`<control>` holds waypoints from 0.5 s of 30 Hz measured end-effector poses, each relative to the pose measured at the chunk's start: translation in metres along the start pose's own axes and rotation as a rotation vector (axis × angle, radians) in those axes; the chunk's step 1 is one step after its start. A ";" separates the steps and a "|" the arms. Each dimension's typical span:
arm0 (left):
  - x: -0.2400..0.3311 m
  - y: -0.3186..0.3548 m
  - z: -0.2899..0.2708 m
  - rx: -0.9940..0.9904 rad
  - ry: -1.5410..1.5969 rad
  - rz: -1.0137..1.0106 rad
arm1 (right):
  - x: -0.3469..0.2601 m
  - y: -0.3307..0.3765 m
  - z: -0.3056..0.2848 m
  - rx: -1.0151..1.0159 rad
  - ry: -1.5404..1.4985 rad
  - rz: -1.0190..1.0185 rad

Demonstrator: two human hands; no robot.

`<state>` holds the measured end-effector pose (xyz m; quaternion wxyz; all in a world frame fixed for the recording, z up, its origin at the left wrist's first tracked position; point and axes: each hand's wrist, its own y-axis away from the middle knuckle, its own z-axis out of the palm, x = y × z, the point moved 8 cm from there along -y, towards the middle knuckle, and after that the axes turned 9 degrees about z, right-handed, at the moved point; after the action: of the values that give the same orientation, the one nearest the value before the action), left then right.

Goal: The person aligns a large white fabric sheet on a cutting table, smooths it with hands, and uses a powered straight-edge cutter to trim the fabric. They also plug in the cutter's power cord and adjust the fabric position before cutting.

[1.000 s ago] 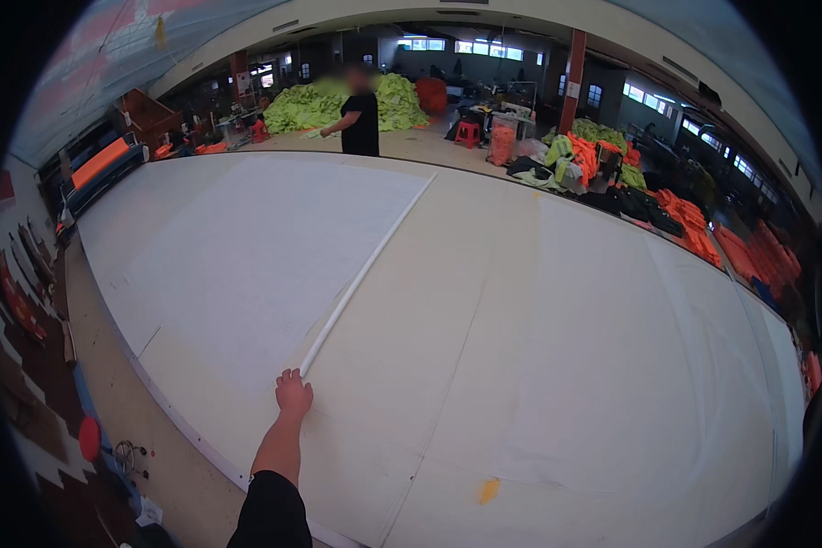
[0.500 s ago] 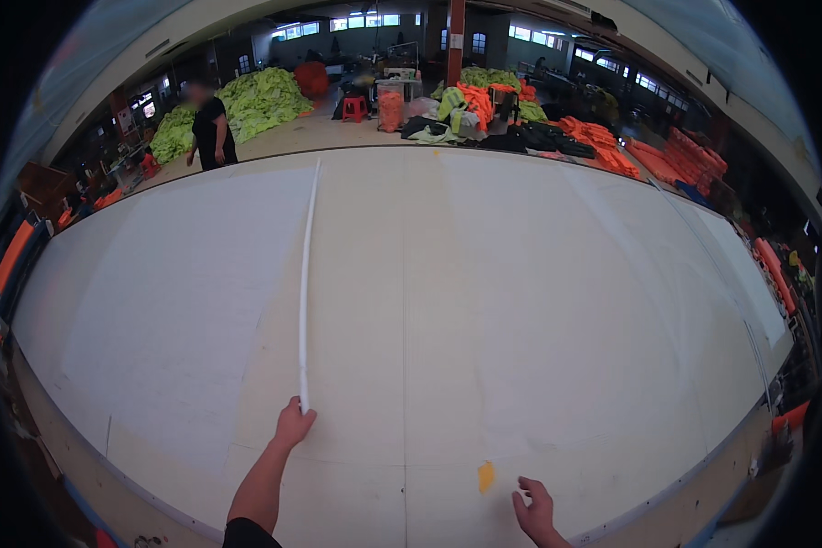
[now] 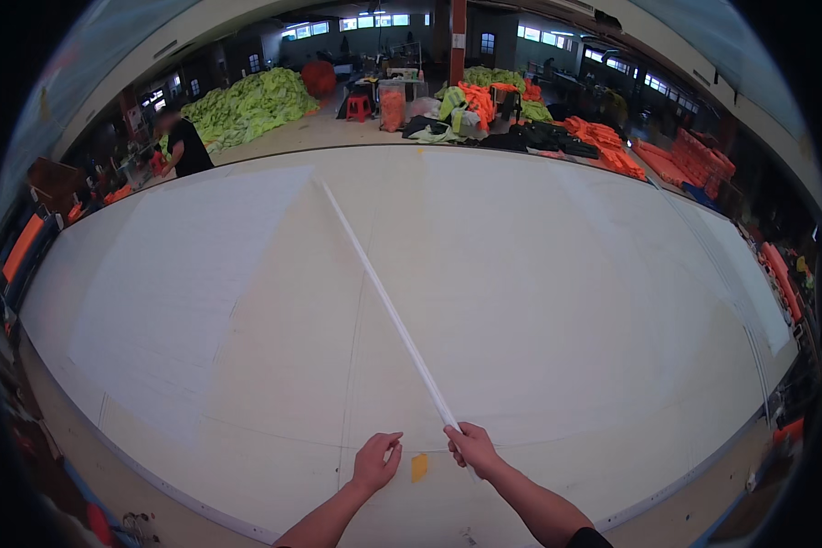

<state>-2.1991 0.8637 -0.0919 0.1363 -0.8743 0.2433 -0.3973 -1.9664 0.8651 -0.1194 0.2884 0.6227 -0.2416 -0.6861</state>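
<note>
One white pole [image 3: 388, 306]: slants over the tabletop [image 3: 279, 384] toward far left
Right hand [image 3: 471, 447]: I clasp the pole's near end, probably the easiest reach
Left hand [image 3: 376, 463]: empty, loosely curled, apart

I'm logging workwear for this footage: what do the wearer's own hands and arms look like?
The left hand and right hand are ungloved, with no watch or bracelet visible. The left forearm and right forearm are bare; a plain black sleeve shows at the latter's lower end.
</note>
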 end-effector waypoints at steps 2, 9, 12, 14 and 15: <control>-0.008 -0.012 0.029 0.040 -0.094 0.051 | 0.009 0.030 -0.060 0.111 0.045 -0.030; -0.044 -0.023 0.101 -0.150 -0.384 0.033 | -0.014 0.057 -0.163 0.283 0.060 -0.132; -0.048 -0.025 0.108 -0.164 -0.410 0.002 | -0.029 0.049 -0.190 0.359 0.089 -0.147; -0.047 -0.025 0.107 -0.155 -0.411 -0.004 | -0.040 0.041 -0.202 0.381 0.084 -0.135; -0.045 -0.025 0.106 -0.148 -0.415 -0.006 | -0.041 0.037 -0.208 0.393 0.081 -0.126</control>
<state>-2.1362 0.9132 -0.1779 0.1180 -0.9456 0.2360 -0.1903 -1.7533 0.8733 -0.0867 0.1276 0.7080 -0.3196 -0.6167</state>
